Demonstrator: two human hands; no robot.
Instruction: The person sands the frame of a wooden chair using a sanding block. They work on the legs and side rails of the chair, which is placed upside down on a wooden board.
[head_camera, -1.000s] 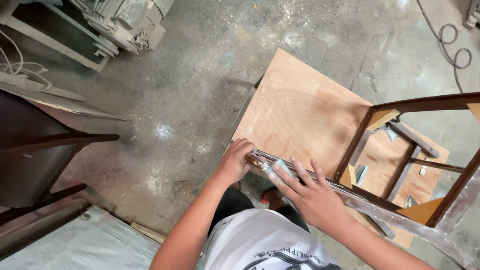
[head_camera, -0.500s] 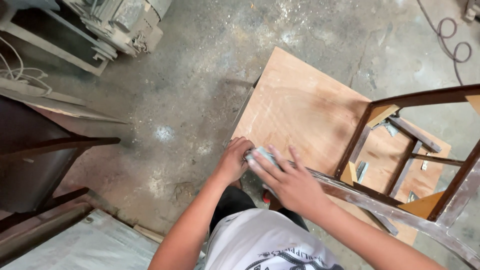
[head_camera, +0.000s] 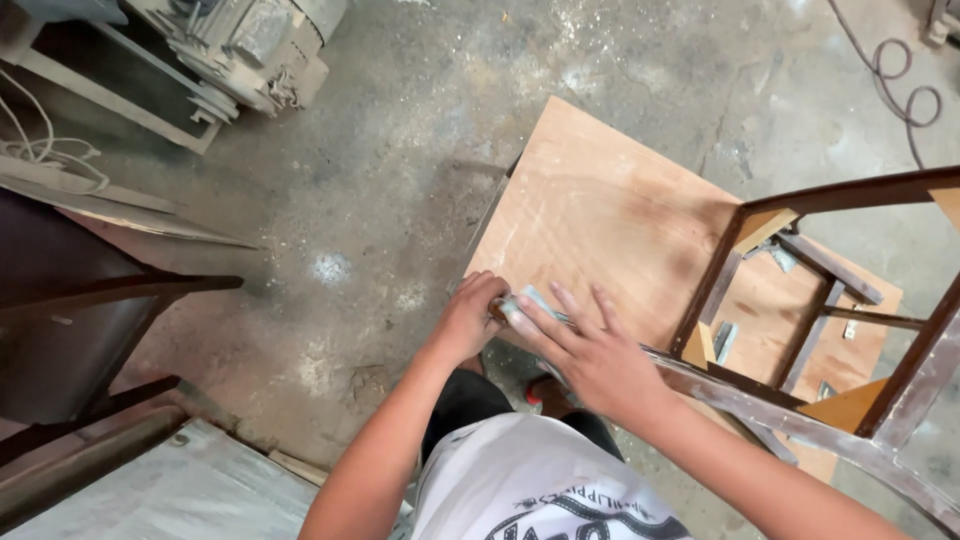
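A dark brown wooden chair frame (head_camera: 830, 300) lies tilted over a plywood board (head_camera: 600, 210) on the concrete floor. One pale, worn leg (head_camera: 760, 400) of it runs toward me. My left hand (head_camera: 468, 318) grips the end of that leg. My right hand (head_camera: 590, 350) lies flat over the leg beside the left hand, fingers spread, pressing a small grey piece, seemingly sandpaper (head_camera: 530, 303), against the wood.
A dusty machine with a motor (head_camera: 240, 45) stands at the top left, with white cords (head_camera: 40, 150) beside it. Dark wooden furniture (head_camera: 80, 330) fills the left edge. A cable (head_camera: 900, 90) snakes over the floor at top right.
My right hand has slid along the chair leg toward its end and now sits against my left hand. The left hand has stayed in place.
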